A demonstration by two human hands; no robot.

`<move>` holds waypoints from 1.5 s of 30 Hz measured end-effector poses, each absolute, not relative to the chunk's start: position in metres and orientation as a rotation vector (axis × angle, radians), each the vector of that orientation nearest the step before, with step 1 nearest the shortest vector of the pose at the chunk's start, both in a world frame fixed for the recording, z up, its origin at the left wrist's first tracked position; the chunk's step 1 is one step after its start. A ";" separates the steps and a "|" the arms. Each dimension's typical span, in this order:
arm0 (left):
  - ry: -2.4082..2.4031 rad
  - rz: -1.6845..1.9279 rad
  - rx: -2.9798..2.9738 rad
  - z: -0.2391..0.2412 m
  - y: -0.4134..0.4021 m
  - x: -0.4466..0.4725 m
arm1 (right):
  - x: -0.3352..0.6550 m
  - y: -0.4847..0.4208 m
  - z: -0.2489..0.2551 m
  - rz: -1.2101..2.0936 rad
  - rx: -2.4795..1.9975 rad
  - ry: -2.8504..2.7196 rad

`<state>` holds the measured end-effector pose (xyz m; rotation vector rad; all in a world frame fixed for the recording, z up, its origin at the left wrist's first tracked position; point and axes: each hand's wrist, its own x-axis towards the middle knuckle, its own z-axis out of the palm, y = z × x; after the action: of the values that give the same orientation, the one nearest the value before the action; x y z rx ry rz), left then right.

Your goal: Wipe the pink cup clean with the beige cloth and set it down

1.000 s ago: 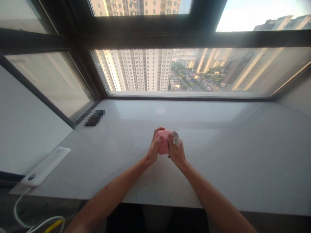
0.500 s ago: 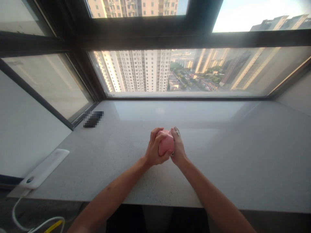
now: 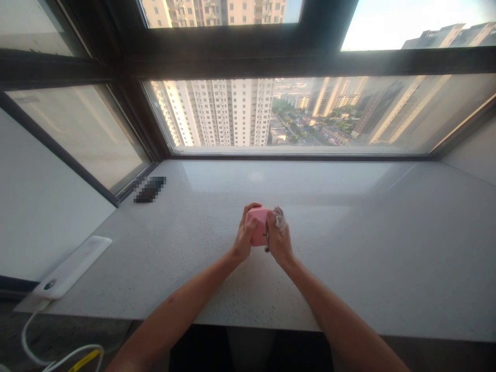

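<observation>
A small pink boxy object (image 3: 258,227) is held up over the pale countertop, between my two hands. My left hand (image 3: 245,235) is closed around its left side, the thumb lying across the near face. My right hand (image 3: 278,238) is closed at its right edge and grips a crumpled grey-white cloth (image 3: 279,218), which sticks out above the fingers. A thin dark strip with a small round end (image 3: 266,249) hangs along the pink object's right edge; I cannot make out what it is. The right fingertips are mostly hidden.
The speckled countertop (image 3: 368,248) runs to the window frame (image 3: 302,157). At the left lies a white power strip (image 3: 77,266), its white cable (image 3: 27,336) dropping off the front edge. A dark blurred-out item (image 3: 150,189) sits by the left window corner.
My hands have shifted on the pink object, and its flat near face shows more. The right hand has turned, so more of the cloth is visible. The left fingers have drawn back from the front.
</observation>
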<state>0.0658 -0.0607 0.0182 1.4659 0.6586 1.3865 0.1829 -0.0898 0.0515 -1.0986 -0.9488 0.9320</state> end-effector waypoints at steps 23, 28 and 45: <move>0.488 1.500 1.959 0.018 -0.051 0.061 | 0.185 -0.087 0.054 0.951 -1.047 -0.782; 0.521 1.485 1.759 0.019 -0.056 0.062 | 0.185 -0.093 0.054 0.867 -1.111 -0.943; 0.491 1.444 1.905 0.014 -0.053 0.057 | 0.186 -0.087 0.049 0.924 -1.050 -0.814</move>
<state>0.0572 -0.0531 0.0144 1.9054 0.4905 1.4443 0.1864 -0.0866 0.0491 -1.0503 -0.8140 0.9244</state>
